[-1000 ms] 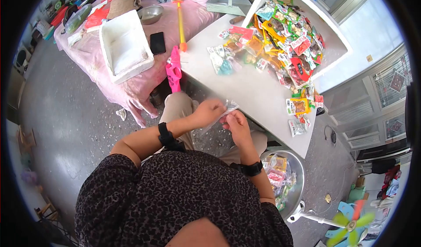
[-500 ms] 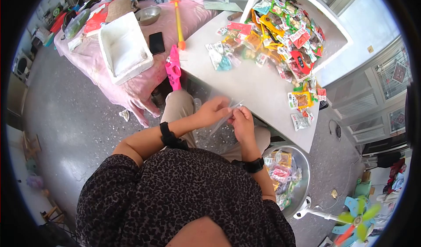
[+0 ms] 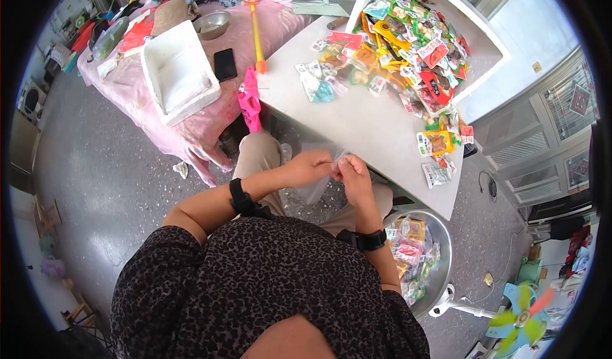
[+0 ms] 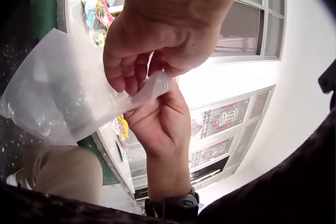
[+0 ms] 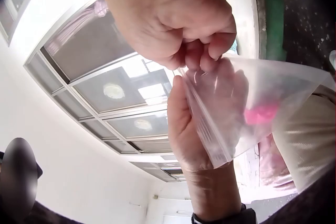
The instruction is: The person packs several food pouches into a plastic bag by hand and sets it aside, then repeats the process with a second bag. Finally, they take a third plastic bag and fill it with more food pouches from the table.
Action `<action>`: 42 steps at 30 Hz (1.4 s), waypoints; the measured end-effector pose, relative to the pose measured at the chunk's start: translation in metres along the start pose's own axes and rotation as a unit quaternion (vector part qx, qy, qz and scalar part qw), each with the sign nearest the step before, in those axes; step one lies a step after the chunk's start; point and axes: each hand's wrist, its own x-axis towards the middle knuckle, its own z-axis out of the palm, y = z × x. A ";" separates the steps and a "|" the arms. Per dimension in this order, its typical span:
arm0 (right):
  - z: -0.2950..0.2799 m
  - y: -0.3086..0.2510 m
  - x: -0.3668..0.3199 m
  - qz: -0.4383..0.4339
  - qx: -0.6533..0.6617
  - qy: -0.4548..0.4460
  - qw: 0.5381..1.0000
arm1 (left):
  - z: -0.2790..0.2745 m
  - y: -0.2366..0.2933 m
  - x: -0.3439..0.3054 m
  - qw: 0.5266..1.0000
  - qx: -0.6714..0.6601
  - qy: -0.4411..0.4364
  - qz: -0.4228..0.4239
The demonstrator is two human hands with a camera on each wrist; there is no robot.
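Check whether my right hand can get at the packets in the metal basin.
Likely yes: the metal basin is open-topped, its packets exposed, though the right hand pinches a clear bag.

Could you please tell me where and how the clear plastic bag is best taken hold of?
Pinch the clear plastic bag by its ribbed edge, probably best from above: that edge is uppermost, while the rest hangs thin and limp below and would likely crumple.

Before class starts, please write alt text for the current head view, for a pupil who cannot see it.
A person's left hand and right hand hold a clear plastic bag beside a white table. Colourful packets lie in and around a white box there; more lie in a metal basin.
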 end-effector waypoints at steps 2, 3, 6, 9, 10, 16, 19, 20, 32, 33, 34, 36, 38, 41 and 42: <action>0.002 0.003 -0.001 0.011 0.007 0.024 1.000 | 0.003 0.009 -0.004 0.997 0.072 -0.004 0.030; 0.000 0.006 0.001 -0.003 -0.013 0.023 1.000 | 0.003 0.011 -0.003 0.994 0.106 -0.002 0.027; -0.002 0.015 0.002 -0.035 -0.062 0.026 0.997 | 0.004 0.013 -0.002 0.986 0.164 0.002 0.016; -0.001 0.011 0.001 -0.045 -0.106 0.039 0.993 | 0.007 0.012 -0.002 0.990 0.138 0.010 0.001; 0.001 0.008 0.001 -0.047 -0.125 0.040 0.990 | 0.009 0.013 -0.002 0.991 0.136 0.017 -0.005; 0.001 0.006 -0.001 -0.035 -0.133 0.022 0.990 | 0.008 0.012 -0.002 0.987 0.158 0.003 -0.017; -0.002 0.004 -0.001 -0.032 -0.119 0.016 0.992 | 0.006 0.001 0.002 0.997 0.083 0.002 -0.008; -0.003 0.005 -0.001 -0.034 -0.117 0.013 0.993 | 0.005 -0.004 0.003 0.999 0.049 0.002 -0.001; -0.005 -0.006 -0.005 0.034 0.017 0.017 0.999 | -0.001 -0.018 0.012 0.977 -0.160 -0.047 -0.134; -0.005 -0.006 -0.005 0.036 0.024 0.022 0.999 | -0.001 -0.016 0.012 0.968 -0.190 -0.046 -0.154; -0.005 -0.005 -0.004 0.030 0.048 0.017 0.998 | -0.001 -0.012 0.011 0.960 -0.224 -0.060 -0.155; -0.004 -0.004 -0.003 0.017 0.094 0.008 0.995 | -0.004 0.001 0.011 0.941 -0.289 -0.086 -0.155; -0.004 -0.004 -0.002 0.020 0.095 0.011 0.995 | -0.005 0.008 0.010 0.941 -0.284 -0.094 -0.155; -0.004 -0.007 -0.003 0.019 0.114 0.013 0.993 | -0.005 0.003 0.011 0.944 -0.274 -0.103 -0.151; -0.004 -0.009 -0.004 0.017 0.124 0.012 0.992 | -0.005 0.000 0.011 0.945 -0.270 -0.105 -0.149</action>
